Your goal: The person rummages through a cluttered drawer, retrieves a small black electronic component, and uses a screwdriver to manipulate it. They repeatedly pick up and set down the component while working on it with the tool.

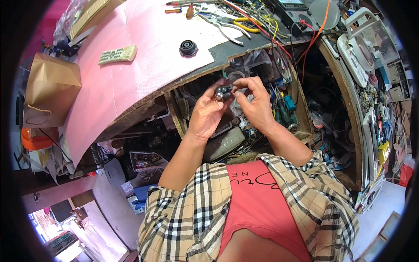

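Over an open drawer (301,98) full of tools and loose parts, my two hands are close together. My left hand (206,114) is closed around a small cluster of dark, rounded parts (224,91) with a shiny metal ball-like end; its exact kind is unclear. From the other side my right hand (257,105) has its thumb and index finger bent in a pinch at the cluster's right edge. What lies between those fingertips is too small to make out. On the table beyond, a round black ringed part (188,48) lies apart from both hands.
A remote control (117,55) lies on the pink-white table sheet (152,30). Pliers (220,27) and tangled wires (266,15) are at the far edge. A paper bag (54,85) stands at left. At right are a clear plastic cover (375,39) and piled parts.
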